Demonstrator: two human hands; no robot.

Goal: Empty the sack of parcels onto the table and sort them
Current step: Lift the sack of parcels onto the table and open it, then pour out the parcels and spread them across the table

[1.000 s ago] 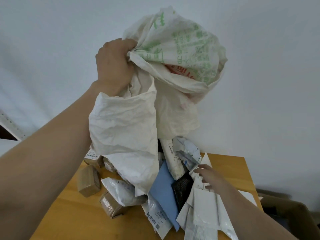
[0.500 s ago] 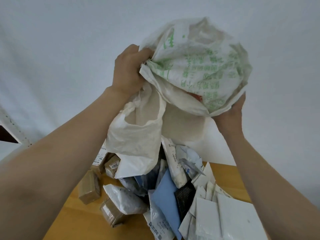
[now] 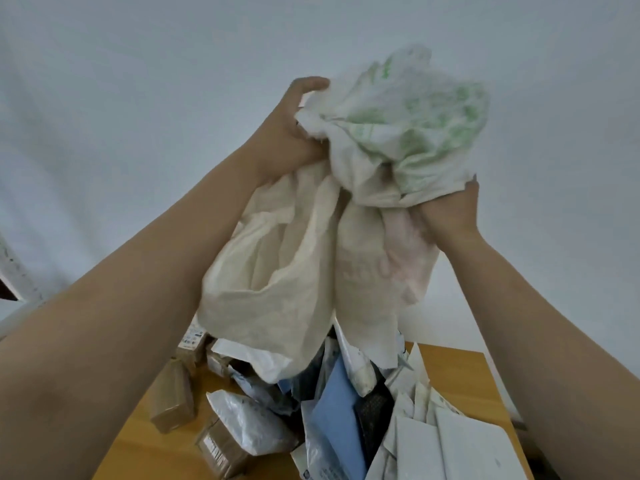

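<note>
White sack (image 3: 311, 271) above the parcels (image 3: 337, 414), bunched tight in curled left hand (image 3: 287, 133) and curled right hand (image 3: 450, 216).

The sack (image 3: 311, 271) hangs above the counter (image 3: 460, 368), its open end low over the heap of parcels (image 3: 346, 393); the left hand (image 3: 287, 133) grips the sack's upper left, the right hand (image 3: 450, 213) its upper right; left of the sack's open end stands a box (image 3: 171, 400); below that end, nearer the camera, lie a bagged parcel (image 3: 249, 424) and a flat envelope (image 3: 336, 420); right of these, mailers (image 3: 478, 452) overlap.
</note>
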